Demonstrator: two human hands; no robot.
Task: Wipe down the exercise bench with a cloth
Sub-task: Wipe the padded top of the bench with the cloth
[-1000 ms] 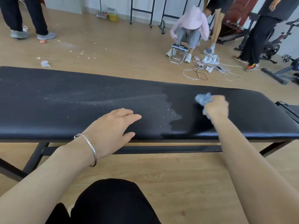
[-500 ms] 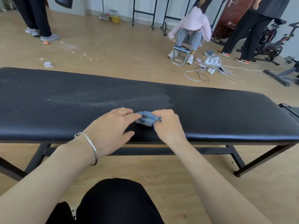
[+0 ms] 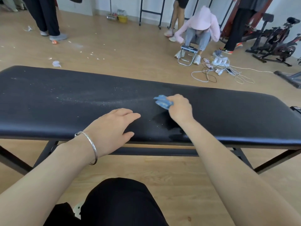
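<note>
A long black padded exercise bench (image 3: 228, 115) runs across the view on a dark metal frame. White dust specks streak its left and middle part; the right part looks dark and smooth. My right hand (image 3: 180, 108) is closed around a crumpled blue cloth (image 3: 162, 101), pressing it on the pad near the middle, at the right end of the dust streak. My left hand (image 3: 112, 129) lies flat on the near edge of the pad with fingers spread, a silver bangle on its wrist. A damp patch shows just below the cloth.
Behind the bench, a person in a pink hoodie (image 3: 200, 28) crouches by a small metal stool (image 3: 187, 56), with tangled cables (image 3: 218, 69) on the wooden floor. Other people's legs stand at the back. An exercise bike (image 3: 276, 44) stands at the far right. My black-clad knee (image 3: 120, 203) is below.
My right hand swept the cloth left along the near part of the pad to my left hand, then moved it up and right toward the pad's middle. My left hand stayed put.
</note>
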